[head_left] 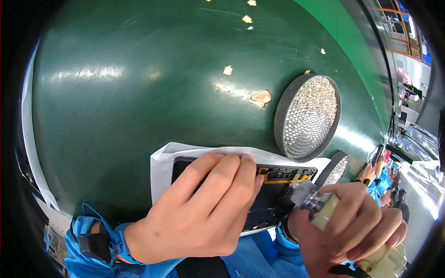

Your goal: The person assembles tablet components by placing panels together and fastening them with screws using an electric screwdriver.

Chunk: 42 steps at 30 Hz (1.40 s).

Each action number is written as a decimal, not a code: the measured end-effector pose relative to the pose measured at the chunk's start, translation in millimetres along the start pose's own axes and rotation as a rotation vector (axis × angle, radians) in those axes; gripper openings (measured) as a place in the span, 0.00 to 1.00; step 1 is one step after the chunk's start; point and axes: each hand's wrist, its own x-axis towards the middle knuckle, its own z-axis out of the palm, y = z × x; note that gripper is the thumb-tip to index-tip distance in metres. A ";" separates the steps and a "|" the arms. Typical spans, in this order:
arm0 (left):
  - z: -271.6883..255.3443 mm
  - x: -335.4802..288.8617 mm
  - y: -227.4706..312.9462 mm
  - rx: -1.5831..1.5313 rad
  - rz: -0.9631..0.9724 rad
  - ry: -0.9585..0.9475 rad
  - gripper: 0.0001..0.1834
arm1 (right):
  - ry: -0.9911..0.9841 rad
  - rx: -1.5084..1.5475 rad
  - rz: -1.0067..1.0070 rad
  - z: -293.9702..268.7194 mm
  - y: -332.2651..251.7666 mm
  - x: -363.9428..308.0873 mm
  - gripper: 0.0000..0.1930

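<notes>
My left hand (199,208) lies across a flat black electronic device (273,204), its fingers bent together over the far edge and holding it down. The device's back is off along the far right side, showing a circuit board (283,174) with orange strips. White paper (161,183) lies under the device. In my right hand (357,222) is a cream electric screwdriver (326,212) with a clear plastic nose, fist wrapped round its body. That nose hangs over the device's right end; its tip is too blurred to tell whether it touches.
Beyond the device's right end stands a round grey dish (280,116) of tiny metal screws, with a smaller dish (335,169) beside it. Scraps of tape (262,98) stick to the green mat (139,102). Other people in blue (382,178) sit farther right along the bench.
</notes>
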 end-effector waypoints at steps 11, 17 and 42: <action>-0.6 -3.7 -2.9 -0.009 0.024 -0.026 0.16 | -0.091 0.045 0.056 3.8 16.0 -6.3 0.36; 0.8 -3.6 -2.3 -0.014 0.026 -0.016 0.16 | -0.104 0.044 0.025 4.9 20.9 -7.6 0.36; -90.3 -44.3 48.3 0.062 -0.503 -0.128 0.40 | 0.241 -0.941 0.331 -14.4 -78.7 -75.8 0.34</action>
